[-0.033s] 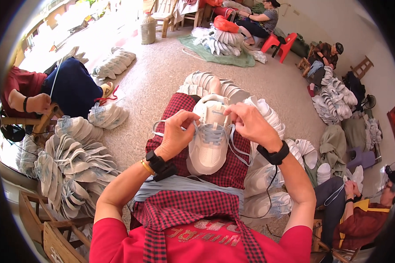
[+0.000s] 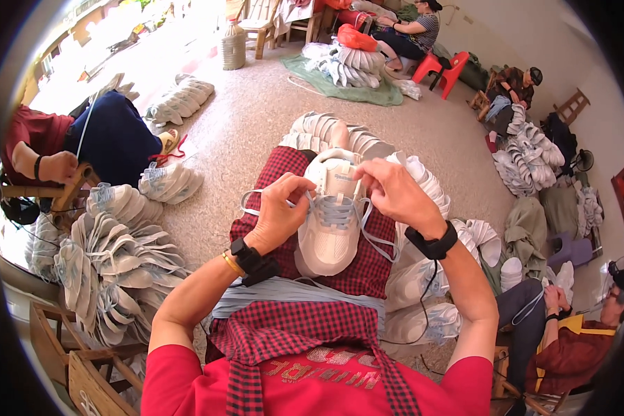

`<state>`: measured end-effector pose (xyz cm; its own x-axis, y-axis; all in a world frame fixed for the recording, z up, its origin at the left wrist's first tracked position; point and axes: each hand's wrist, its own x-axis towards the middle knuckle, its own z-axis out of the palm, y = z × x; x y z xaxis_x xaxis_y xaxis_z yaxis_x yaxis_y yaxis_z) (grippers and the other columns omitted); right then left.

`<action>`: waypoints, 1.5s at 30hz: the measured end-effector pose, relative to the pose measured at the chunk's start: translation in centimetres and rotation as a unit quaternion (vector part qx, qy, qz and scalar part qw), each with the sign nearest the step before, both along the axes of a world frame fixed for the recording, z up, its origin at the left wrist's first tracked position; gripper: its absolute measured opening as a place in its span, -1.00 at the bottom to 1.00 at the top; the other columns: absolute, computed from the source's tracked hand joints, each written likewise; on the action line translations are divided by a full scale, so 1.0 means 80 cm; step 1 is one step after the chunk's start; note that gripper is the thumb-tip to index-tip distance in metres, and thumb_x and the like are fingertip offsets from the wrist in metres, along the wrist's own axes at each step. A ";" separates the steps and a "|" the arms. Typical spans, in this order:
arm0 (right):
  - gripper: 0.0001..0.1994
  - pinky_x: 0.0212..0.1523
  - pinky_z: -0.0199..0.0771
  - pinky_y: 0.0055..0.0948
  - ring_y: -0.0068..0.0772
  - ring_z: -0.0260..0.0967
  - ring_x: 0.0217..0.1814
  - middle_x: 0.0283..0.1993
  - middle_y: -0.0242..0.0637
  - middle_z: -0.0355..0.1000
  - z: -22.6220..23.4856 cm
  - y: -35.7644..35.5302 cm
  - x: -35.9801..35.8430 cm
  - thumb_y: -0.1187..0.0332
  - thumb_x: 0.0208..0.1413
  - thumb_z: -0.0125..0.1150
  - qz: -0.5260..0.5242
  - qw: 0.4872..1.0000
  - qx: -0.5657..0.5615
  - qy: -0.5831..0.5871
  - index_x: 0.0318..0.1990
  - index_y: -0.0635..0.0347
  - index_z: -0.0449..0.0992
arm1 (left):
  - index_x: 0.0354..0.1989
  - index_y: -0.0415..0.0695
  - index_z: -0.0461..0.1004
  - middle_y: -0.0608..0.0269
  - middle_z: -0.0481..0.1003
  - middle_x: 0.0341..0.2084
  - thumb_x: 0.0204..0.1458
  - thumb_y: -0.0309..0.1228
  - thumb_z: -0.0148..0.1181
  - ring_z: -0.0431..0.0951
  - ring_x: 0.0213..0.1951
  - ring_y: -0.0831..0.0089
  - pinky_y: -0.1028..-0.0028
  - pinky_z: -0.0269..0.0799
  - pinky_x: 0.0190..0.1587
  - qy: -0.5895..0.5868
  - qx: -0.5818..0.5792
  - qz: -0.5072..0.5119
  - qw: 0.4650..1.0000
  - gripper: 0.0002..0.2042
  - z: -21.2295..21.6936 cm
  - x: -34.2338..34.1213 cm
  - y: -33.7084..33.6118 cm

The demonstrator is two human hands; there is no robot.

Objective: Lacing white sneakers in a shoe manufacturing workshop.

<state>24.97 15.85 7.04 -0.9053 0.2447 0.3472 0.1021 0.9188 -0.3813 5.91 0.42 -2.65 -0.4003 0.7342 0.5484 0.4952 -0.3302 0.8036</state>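
A white shoe [image 2: 329,243] rests on my lap over a red-and-black checked apron [image 2: 369,274], its toe pointing toward me. Pale blue-grey laces [image 2: 335,212] cross its lower eyelets, and loose lengths loop out on both sides. At the shoe's left eyelet edge, my left hand [image 2: 282,208] is closed in a pinch on the shoelace. My right hand [image 2: 402,197] pinches at the upper right eyelets beside the tongue, apparently on the other lace end; its fingertips partly hide it. A bundle of pale blue laces [image 2: 298,295] lies across my waist.
Stacked shoes [image 2: 118,260] are heaped at the left, with more shoes [image 2: 419,288] by my right leg and beyond my knees. Co-workers sit at left, right and far back. A wooden stool [image 2: 83,353] stands lower left, a red chair [image 2: 445,71] farther off.
Hardly anything differs. My right hand has shifted very slightly upward at the shoe's eyelets; the left hand and the shoe stay in place.
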 end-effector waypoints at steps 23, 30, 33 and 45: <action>-0.72 -0.33 0.46 -0.47 -0.50 0.46 -0.39 -0.41 -0.31 0.49 -0.040 -0.034 -0.073 0.54 -0.16 0.25 -0.013 0.988 -0.151 0.038 -0.23 0.25 0.39 | 0.16 -0.18 0.32 0.27 0.53 -0.59 -0.02 -0.53 0.33 0.55 -0.51 0.56 0.49 0.42 -0.41 0.142 -0.214 -0.231 0.938 -0.47 0.062 -0.066 0.028; -0.77 -0.26 0.45 -0.27 -0.20 0.45 -0.33 -0.41 -0.21 0.45 -0.040 -0.037 -0.055 0.59 -0.09 0.25 0.012 0.997 -0.012 0.075 -0.25 0.23 0.39 | 0.06 -0.14 0.39 0.23 0.49 -0.54 0.12 -0.36 0.24 0.53 -0.44 0.42 0.37 0.43 -0.34 0.182 -0.175 -0.233 0.939 -0.65 0.063 -0.067 0.026; -0.79 -0.17 0.42 -0.19 -0.11 0.43 -0.22 -0.37 -0.19 0.42 -0.018 -0.018 -0.035 0.60 -0.08 0.24 -0.012 0.994 0.079 0.068 -0.26 0.20 0.41 | 0.05 -0.14 0.40 0.17 0.46 -0.55 0.25 -0.24 0.06 0.51 -0.45 0.32 0.30 0.42 -0.31 0.176 -0.168 -0.206 0.948 -0.70 0.048 -0.064 0.028; -0.82 -0.27 0.40 -0.34 -0.23 0.41 -0.36 -0.42 -0.27 0.46 0.015 0.138 0.249 0.58 -0.10 0.24 -0.352 0.922 0.161 0.032 -0.32 0.19 0.40 | 0.04 -0.14 0.41 0.20 0.50 -0.46 0.31 -0.35 -0.03 0.51 -0.33 0.47 0.35 0.46 -0.18 0.102 -0.103 -0.168 0.975 -0.77 0.036 -0.055 0.018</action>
